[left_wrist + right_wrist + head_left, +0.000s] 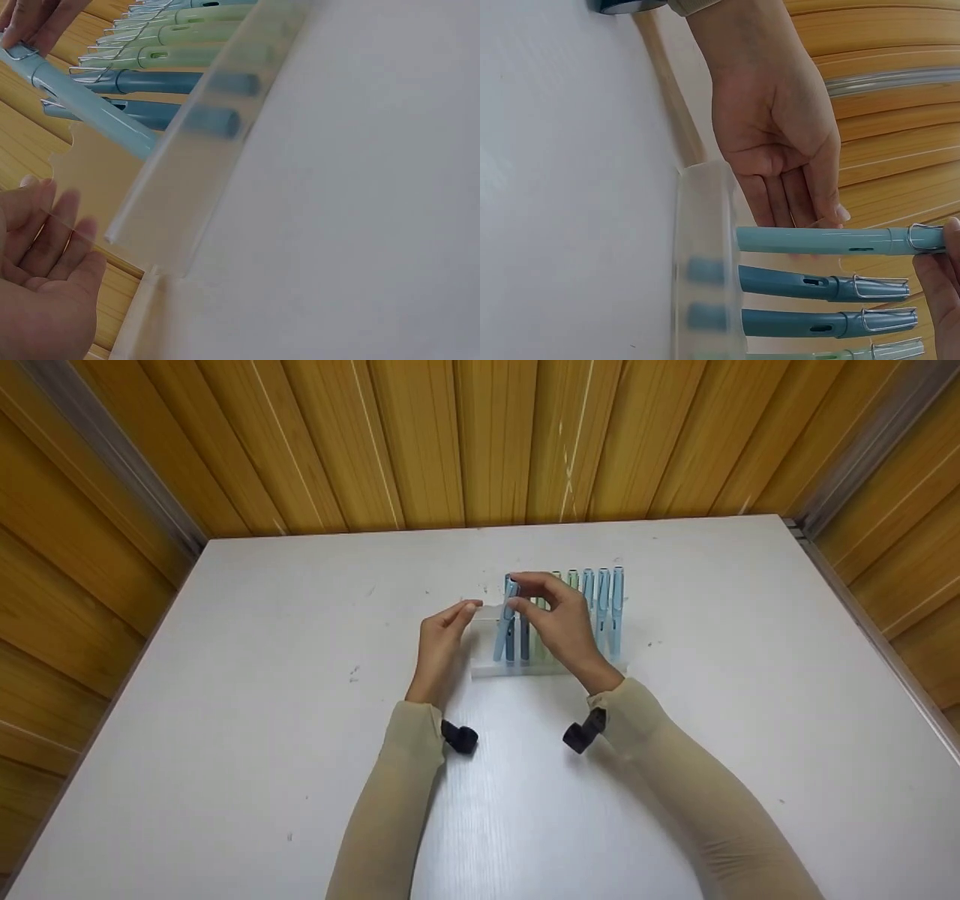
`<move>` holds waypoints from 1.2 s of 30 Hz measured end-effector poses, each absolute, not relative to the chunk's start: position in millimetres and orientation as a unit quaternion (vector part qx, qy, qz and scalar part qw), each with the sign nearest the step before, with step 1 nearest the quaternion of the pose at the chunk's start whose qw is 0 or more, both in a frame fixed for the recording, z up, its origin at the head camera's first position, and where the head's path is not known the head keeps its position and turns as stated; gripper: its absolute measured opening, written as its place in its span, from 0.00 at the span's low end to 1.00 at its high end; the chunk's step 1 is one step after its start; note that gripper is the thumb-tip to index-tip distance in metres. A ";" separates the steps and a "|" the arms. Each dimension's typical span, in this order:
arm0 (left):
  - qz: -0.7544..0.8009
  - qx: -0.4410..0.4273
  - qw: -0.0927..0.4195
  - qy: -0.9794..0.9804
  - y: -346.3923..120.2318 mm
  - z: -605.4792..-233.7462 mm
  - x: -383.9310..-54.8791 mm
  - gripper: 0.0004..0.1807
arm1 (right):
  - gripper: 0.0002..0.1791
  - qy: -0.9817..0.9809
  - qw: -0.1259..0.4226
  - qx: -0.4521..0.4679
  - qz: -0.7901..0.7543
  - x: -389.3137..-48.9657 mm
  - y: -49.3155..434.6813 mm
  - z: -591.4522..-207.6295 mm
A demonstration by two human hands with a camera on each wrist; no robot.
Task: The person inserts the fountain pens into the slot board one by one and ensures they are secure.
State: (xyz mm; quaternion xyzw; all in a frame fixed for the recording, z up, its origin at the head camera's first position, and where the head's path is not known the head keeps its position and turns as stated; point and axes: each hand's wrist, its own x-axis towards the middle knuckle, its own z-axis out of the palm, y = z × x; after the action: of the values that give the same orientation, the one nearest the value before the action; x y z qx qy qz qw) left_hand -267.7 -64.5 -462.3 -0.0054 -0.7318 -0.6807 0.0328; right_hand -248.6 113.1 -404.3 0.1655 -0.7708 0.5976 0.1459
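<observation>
A light blue pen [502,635] tilts at the left end of a frosted clear pen rack [486,670]. My right hand [564,622] pinches this pen by its capped upper end, between thumb and fingers. The pen's lower end meets the rack's front ledge [169,206]; whether it sits in a slot, I cannot tell. With thumb and fingers on either side, my left hand [49,262] holds the left edge of the rack's clear back panel [97,161]. Two dark blue pens [784,283] stand beside the held pen, followed by green pens [176,56].
Several light blue pens [617,611] stand at the rack's right end. The rack rests on a white table [262,697], with wood-look panelled walls [420,442] behind and at the sides. A black wrist camera [460,737] is strapped to each sleeve.
</observation>
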 end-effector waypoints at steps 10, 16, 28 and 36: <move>-0.683 -0.003 0.032 -0.729 -65.1 -462.8 -268.3 0.19 | 0.18 -0.778 0.138 0.155 0.593 -250.1 112.0 -411.3; -0.688 -0.007 0.036 -0.725 -66.1 -463.9 -267.4 0.19 | 0.18 -0.791 0.134 0.156 0.576 -251.6 110.5 -413.3; -0.701 -0.027 0.038 -0.712 -67.1 -462.9 -268.2 0.21 | 0.18 -0.824 0.138 0.180 0.519 -255.4 110.2 -407.7; -0.701 -0.007 0.036 -0.713 -64.7 -462.6 -269.7 0.19 | 0.17 -0.848 0.174 0.237 0.441 -262.0 110.0 -402.3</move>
State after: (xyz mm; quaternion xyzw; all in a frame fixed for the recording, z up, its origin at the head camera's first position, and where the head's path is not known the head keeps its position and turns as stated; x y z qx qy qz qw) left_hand -269.7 -64.7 -462.6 -0.0070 -0.7125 -0.7007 0.0358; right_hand -262.0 110.0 -402.3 0.2374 -0.8481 0.4406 0.1736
